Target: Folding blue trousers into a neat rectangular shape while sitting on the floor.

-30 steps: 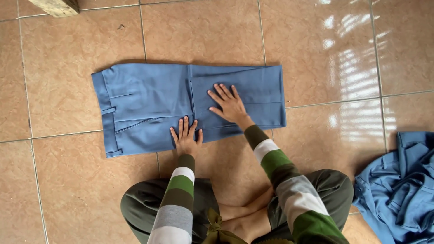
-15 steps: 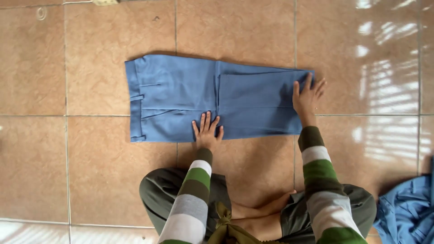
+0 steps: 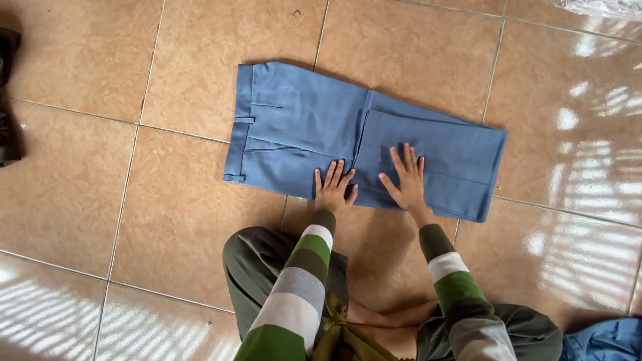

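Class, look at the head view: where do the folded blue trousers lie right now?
The folded blue trousers lie flat on the tiled floor, centre of view, in front of the seated person, with the left hand and right hand pressed flat on their near edge.

You've got tan floor tiles (image 3: 80, 200) w/ grey grout lines, glossy, striped light glare at lower left & right. Dark object (image 3: 8, 100) at far left edge, partly cut off, can't tell what. Blue cloth heap (image 3: 605, 339) in bottom right corner. Clear plastic bit (image 3: 605, 7) at top right.
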